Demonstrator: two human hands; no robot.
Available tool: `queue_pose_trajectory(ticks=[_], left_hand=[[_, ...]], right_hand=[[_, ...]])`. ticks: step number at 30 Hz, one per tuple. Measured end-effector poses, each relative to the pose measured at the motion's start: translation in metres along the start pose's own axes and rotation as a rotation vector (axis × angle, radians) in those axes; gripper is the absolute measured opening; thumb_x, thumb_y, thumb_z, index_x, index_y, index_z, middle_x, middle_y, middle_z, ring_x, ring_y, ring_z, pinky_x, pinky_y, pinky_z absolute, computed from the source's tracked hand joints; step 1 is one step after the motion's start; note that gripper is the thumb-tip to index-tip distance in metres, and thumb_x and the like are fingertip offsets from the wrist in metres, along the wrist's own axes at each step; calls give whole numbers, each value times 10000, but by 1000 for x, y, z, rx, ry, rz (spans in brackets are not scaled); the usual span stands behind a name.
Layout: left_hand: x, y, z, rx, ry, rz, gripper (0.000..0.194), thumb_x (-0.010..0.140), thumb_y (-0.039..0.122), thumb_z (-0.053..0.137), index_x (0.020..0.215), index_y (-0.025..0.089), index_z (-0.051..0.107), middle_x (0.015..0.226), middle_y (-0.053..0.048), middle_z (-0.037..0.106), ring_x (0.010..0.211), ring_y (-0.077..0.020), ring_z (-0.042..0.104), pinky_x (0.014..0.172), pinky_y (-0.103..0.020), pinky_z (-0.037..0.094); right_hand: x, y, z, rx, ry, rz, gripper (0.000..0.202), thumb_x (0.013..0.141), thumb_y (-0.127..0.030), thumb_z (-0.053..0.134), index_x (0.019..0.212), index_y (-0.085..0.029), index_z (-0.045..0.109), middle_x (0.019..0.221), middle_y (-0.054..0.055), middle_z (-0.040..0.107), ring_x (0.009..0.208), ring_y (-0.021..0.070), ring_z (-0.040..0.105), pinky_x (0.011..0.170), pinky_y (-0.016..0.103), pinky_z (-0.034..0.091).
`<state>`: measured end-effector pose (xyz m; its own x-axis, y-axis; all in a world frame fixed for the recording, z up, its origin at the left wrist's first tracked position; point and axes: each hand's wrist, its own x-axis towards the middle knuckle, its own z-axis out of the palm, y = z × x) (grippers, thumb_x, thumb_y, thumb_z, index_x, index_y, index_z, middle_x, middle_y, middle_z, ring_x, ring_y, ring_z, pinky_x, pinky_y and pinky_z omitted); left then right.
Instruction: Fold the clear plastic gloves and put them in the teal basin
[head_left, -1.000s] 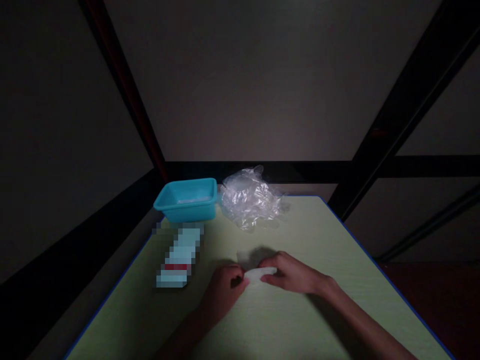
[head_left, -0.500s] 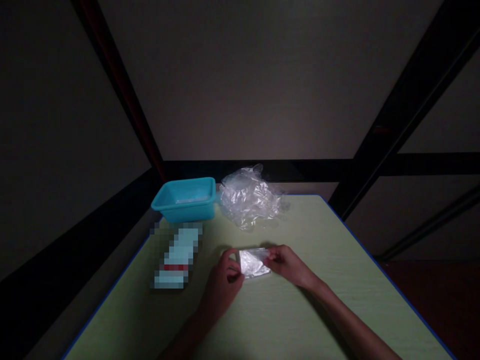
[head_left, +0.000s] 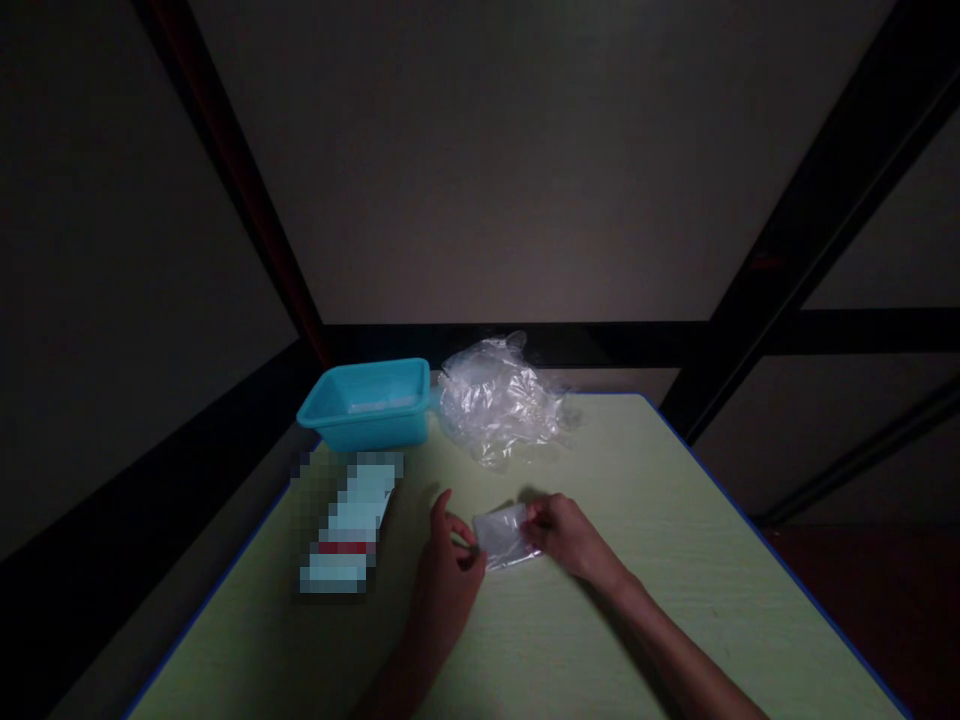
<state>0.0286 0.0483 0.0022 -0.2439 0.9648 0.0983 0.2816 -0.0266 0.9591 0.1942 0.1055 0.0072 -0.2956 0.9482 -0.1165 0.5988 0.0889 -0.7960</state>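
Observation:
A small flat packet in clear, shiny plastic (head_left: 501,537) lies between my hands near the middle of the table. My right hand (head_left: 559,532) pinches its right end between thumb and fingers. At the packet's lower left corner, my left hand (head_left: 450,565) has its thumb and a fingertip closed on the edge, while its index finger points up, off the plastic. Beyond my hands is a crumpled heap of clear plastic (head_left: 499,400).
A blue rectangular basket (head_left: 375,432) stands at the table's back left corner. In front of it lies a pale, blurred-out oblong item (head_left: 356,520) with a red band. The light green table (head_left: 675,600) has a blue edge; a wall rises behind it.
My left index finger has lifted off the packet's top left corner. The packet has tilted a little and shifted slightly toward me, and my right hand has moved a bit further over it.

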Motion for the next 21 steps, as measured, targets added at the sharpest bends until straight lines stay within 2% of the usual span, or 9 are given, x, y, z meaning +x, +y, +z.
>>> queue_pose_trajectory(ticks=[5,14,17,19,21], left_hand=[[-1,5,-1,-28,26,-36,614,612,37,531,1175,185,337,708,92,495,446,-71,544,453,-178,436],[-2,-1,-2,13,24,63,488,652,134,518,1120,169,385,715,60,510,446,-93,556,441,-200,460],[-5,-4,-7,190,50,209,392,716,161,491,1105,175,441,745,16,553,526,-130,598,496,-242,505],[-9,-5,-11,374,22,391,355,753,163,476,1107,184,489,876,-57,618,748,-194,652,658,-314,544],[-13,-5,-14,548,-87,587,417,782,157,473,1197,187,480,1134,-121,606,1046,-251,592,857,-383,499]], right_hand=[[-1,-2,0,-54,24,36,90,689,-135,556,652,-181,623,571,-19,587,579,139,543,528,213,357],[-5,-13,-1,-106,63,76,104,709,-149,561,696,-183,659,624,0,633,614,153,568,553,223,375],[-5,-14,0,-119,71,98,105,701,-139,567,692,-183,662,618,0,636,616,159,573,548,225,378],[-4,-13,0,-126,80,104,103,695,-135,574,695,-183,664,623,-1,639,622,160,575,543,225,377],[-4,-13,0,-132,89,101,100,695,-138,578,701,-184,666,629,-2,642,626,159,576,544,223,376]])
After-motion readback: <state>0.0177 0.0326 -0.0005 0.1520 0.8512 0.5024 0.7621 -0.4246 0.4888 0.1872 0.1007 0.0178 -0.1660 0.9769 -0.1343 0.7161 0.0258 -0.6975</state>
